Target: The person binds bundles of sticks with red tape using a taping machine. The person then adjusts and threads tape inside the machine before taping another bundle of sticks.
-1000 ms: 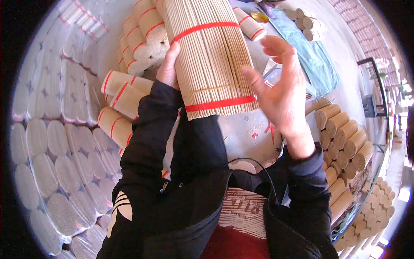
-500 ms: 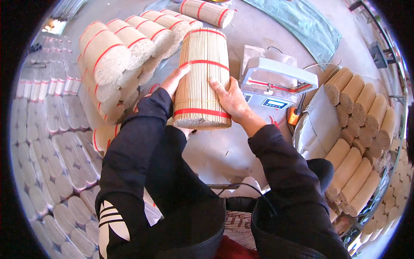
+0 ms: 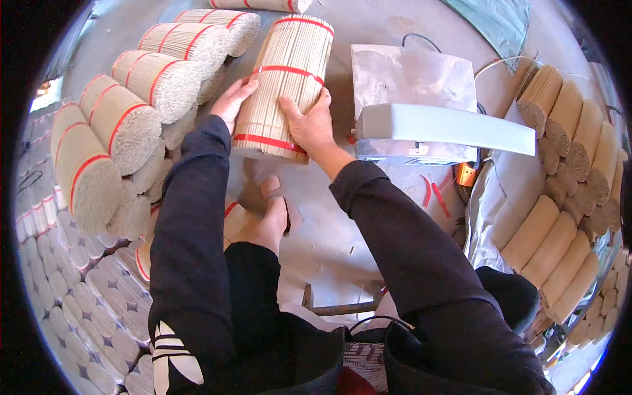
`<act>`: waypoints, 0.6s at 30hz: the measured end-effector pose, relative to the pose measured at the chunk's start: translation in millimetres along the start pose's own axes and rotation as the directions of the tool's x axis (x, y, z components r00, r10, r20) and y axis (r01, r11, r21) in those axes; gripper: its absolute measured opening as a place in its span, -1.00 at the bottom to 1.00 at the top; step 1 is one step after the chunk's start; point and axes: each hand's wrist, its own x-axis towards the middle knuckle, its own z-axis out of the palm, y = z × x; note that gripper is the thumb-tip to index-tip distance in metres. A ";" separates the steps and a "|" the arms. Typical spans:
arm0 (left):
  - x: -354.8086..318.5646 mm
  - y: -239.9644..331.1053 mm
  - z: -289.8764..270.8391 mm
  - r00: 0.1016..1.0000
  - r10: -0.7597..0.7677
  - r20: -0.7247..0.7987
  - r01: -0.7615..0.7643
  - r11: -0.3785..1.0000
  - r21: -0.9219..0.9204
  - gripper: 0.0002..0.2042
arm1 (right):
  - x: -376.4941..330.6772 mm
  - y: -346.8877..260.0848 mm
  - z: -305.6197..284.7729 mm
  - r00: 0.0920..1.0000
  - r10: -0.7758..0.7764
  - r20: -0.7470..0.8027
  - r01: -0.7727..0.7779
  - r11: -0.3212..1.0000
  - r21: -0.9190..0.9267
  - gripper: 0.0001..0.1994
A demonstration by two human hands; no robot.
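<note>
A thick round bundle of thin pale sticks (image 3: 284,82), bound by three red bands, lies lengthwise in front of me above the concrete floor. My left hand (image 3: 234,102) presses against its left side near the lower end. My right hand (image 3: 311,122) grips its right side at the lower red band. Both forearms wear dark sleeves. A foot in a sandal (image 3: 266,214) shows just below the bundle.
A grey metal machine (image 3: 415,99) with a flat arm stands to the right of the bundle. Banded stick bundles (image 3: 122,125) are stacked on the left, unbanded ones (image 3: 559,184) on the right. Wrapped packs (image 3: 79,309) fill the lower left.
The bundle has been lowered from in front of the camera toward the floor beside the machine. My right hand went from open in the air to gripping the bundle's side.
</note>
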 end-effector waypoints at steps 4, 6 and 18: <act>25.0 -10.8 -16.2 1.000 0.017 -0.012 -0.016 0.995 0.100 -0.42 | 14.6 8.2 18.4 1.000 0.012 -0.004 -0.012 1.000 0.004 0.00; 28.2 -18.3 -31.1 0.997 0.008 -0.072 0.005 0.984 0.176 -0.41 | 14.4 6.3 24.1 0.997 0.066 0.048 -0.063 0.996 -0.056 -0.03; 5.5 -27.2 -38.2 0.979 0.197 -0.057 -0.050 0.495 0.867 -0.46 | -54.6 -10.6 -44.5 0.790 0.063 0.610 0.139 0.950 -0.278 -0.41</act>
